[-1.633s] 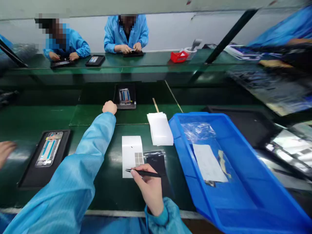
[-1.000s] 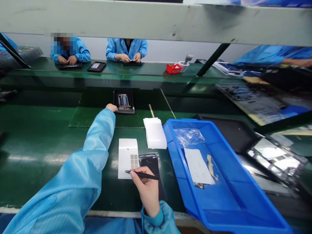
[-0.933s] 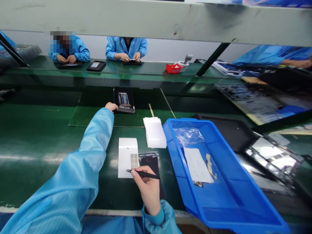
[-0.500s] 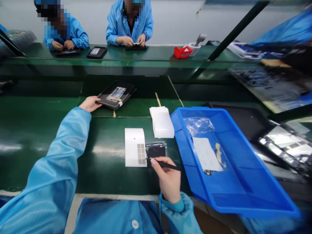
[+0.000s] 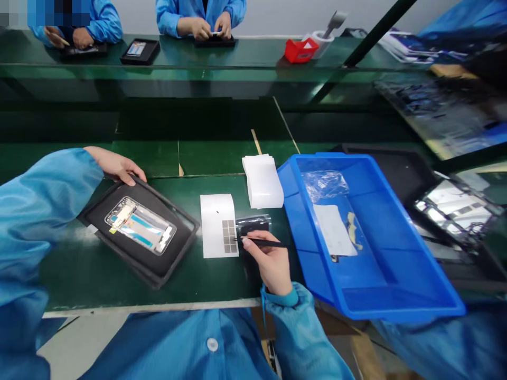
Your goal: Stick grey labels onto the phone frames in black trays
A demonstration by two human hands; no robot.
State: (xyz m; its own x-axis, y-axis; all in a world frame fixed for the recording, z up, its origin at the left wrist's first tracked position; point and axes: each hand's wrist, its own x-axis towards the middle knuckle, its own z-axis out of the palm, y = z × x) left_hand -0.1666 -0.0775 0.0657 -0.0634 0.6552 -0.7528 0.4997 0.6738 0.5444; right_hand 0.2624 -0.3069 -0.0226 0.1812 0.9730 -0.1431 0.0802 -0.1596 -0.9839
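Observation:
My left hand (image 5: 114, 166) grips the upper edge of a black rubber tray (image 5: 138, 266), which lies tilted on the green bench. In the tray rests a phone mid-frame (image 5: 140, 226) with coloured strips inside. My right hand (image 5: 269, 262) is shut on slim black tweezers (image 5: 263, 242), their tip just over a small black pad on a clear bag (image 5: 253, 225). Left of that tip lies a white sheet (image 5: 216, 211) with a block of grey square patches (image 5: 229, 236). A stack of white foam sheets (image 5: 262, 182) lies beyond it.
A blue plastic bin (image 5: 317, 232) to my right holds a clear bag and a white sheet. Beyond the bench edge, co-workers in blue smocks (image 5: 200, 16) handle trays at a facing bench, with a red box (image 5: 301, 50) and a white cup (image 5: 320, 39).
My left hand has pulled the black tray from the far bench toward me, turning it, and it now lies left of the white sheet. My right hand has barely moved.

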